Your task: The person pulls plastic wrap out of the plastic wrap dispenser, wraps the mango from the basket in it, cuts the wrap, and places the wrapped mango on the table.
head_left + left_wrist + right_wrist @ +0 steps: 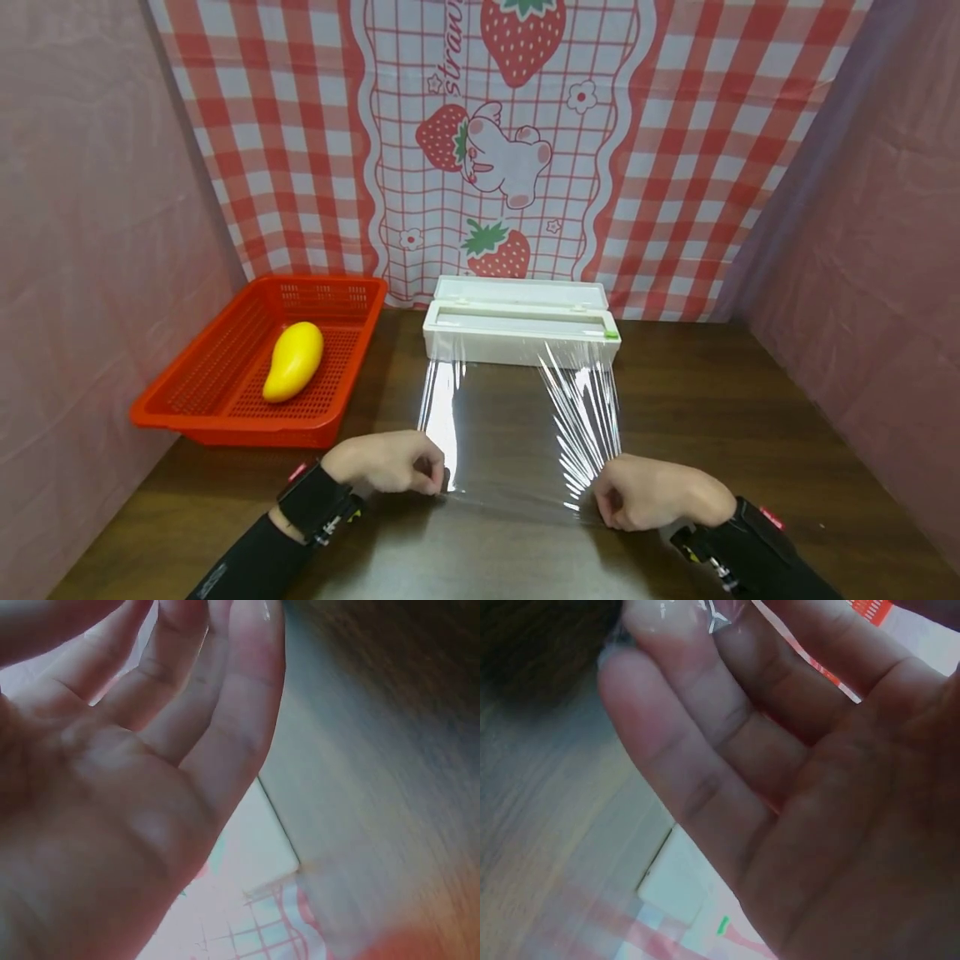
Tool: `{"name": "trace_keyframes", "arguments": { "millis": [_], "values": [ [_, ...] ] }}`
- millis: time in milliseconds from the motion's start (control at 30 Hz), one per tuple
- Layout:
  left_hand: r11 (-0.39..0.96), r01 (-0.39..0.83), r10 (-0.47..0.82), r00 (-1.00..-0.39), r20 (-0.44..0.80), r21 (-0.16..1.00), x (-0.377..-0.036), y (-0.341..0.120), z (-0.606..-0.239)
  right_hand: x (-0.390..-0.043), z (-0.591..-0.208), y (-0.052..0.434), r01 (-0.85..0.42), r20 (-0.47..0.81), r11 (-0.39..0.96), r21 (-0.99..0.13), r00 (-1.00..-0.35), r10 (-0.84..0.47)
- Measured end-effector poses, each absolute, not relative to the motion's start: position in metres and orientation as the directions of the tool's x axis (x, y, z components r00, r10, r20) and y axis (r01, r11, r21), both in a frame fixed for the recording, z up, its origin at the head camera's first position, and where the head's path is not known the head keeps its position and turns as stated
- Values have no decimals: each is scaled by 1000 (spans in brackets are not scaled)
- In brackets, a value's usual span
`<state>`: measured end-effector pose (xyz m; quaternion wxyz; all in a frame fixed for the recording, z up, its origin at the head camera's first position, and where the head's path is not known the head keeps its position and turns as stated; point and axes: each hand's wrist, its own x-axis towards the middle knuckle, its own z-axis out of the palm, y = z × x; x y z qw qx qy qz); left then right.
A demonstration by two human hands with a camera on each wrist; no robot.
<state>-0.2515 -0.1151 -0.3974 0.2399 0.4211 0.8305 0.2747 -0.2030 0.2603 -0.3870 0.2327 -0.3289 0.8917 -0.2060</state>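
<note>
- Clear, shiny plastic cling film (517,442) is spanning the space over the dark brown wooden worktop (705,400), between the box and both hands.
- Left hand (386,461) is reaching in from the left, knuckles up, with bent fingers pinching the film's near left corner.
- Right hand (648,492) is mirroring it, curled fingers gripping the near right corner.
- From the box, the film is running toward the person, its near edge lying crosswise and bright creases gathering along both sides.
- White rectangular plastic box (517,332) is standing at the far end, long axis crosswise, lid tipping back.
- Red perforated plastic basket (225,427) is sitting near the left hand, holding a yellow mango (294,361).
- Red-and-white checked strawberry-print cloth (705,158) is hanging behind the box.
</note>
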Motion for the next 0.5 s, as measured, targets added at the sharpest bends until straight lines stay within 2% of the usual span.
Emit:
{"name": "trace_keyframes", "arguments": {
  "millis": [500],
  "values": [
    [511, 577, 831, -522, -194, 638, -244, -115, -403, -200, -386, 257, -502, -287, 711, -492, -678, -677]
  ]
}}
